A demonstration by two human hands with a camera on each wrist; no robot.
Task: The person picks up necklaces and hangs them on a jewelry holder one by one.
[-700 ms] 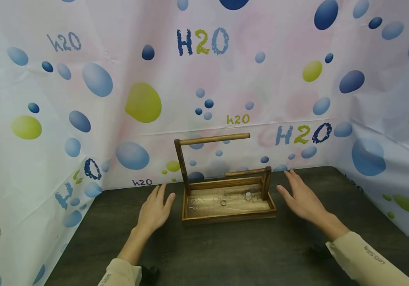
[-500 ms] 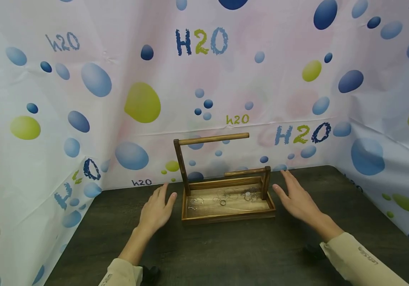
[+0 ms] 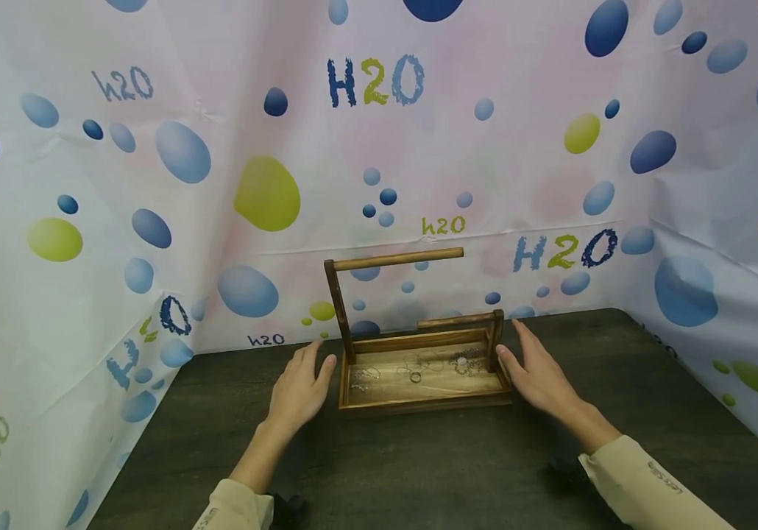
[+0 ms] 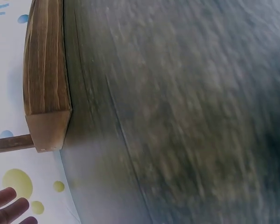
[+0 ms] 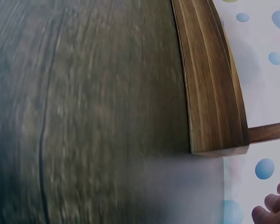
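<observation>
A wooden jewelry stand rests on the dark table, made of a shallow tray with two posts. The left post carries a tall bar; a lower bar extends from the right post. Inside the tray lie thin chains, a ring-like loop and other small jewelry. My left hand is just left of the tray, fingers extended, holding nothing. Close by the tray's right end is my right hand, also with fingers extended; whether its thumb touches the wood, I cannot tell. Both wrist views show fingertips near the tray's ends.
The dark wood-grain table extends in front of the stand and to both sides. A white sheet printed with blue and green dots and H2O lettering hangs behind and along both sides.
Both hands have moved inward toward the ends of the tray, the right hand farther than the left. The stand and the jewelry in it stay in place.
</observation>
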